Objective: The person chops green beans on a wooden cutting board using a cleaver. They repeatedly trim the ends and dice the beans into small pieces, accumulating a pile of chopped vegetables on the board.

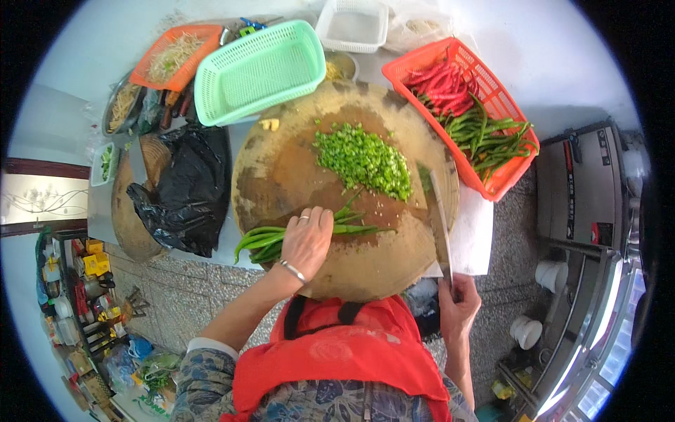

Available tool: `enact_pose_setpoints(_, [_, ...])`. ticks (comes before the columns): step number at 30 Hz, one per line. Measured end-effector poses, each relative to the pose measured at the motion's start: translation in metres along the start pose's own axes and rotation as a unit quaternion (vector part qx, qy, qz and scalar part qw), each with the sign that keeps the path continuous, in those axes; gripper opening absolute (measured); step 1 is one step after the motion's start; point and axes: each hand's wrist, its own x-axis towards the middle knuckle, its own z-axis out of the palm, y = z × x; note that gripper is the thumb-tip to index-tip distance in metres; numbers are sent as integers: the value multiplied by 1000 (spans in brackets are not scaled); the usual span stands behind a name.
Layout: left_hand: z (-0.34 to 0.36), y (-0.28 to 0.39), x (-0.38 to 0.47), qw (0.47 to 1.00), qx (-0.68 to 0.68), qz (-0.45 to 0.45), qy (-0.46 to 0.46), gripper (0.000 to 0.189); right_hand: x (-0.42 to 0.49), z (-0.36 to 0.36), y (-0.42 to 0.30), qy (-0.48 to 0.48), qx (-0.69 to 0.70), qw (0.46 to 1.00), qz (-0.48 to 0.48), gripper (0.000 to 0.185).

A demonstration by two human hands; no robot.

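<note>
A bunch of long green chili peppers (269, 241) lies across the near left of a round wooden chopping block (390, 258). Over it, my left hand (308, 240) presses with bent fingers, gripping the bunch; part of it is hidden under the palm. My right hand (460, 306) holds a cleaver (442, 227) by its handle at the block's right edge. The blade points away from me and stands nearly edge-on. Beyond my left hand, a heap of chopped green chili (364, 161) spreads over the block. Small pale yellow pieces (269, 124) sit near its far left rim.
At the right, an orange-red basket (490, 169) holds red and green chilies. A mint-green basket (258, 74) stands beyond the block. To the left are a black plastic bag (192, 190) and another wooden board (124, 211) with a blade (138, 161) on it.
</note>
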Motion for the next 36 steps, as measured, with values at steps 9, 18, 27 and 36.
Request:
enact_pose_setpoints(9, [6,-2,-8,974,-218,-43,38,49,-8,26,2,-28,107,993,34,7])
enact_pose_setpoints(18, [8,-29,5,938,-331,-78,65,12,-14,44,3,-31,99,995,13,10])
enact_pose_setpoints(27, [9,-30,0,940,-323,-74,78,19,-24,55,8,-23,93,995,4,11])
enact_pose_setpoints(36, [13,-28,-9,957,-275,-4,91,18,-36,60,3,-34,60,998,-10,10])
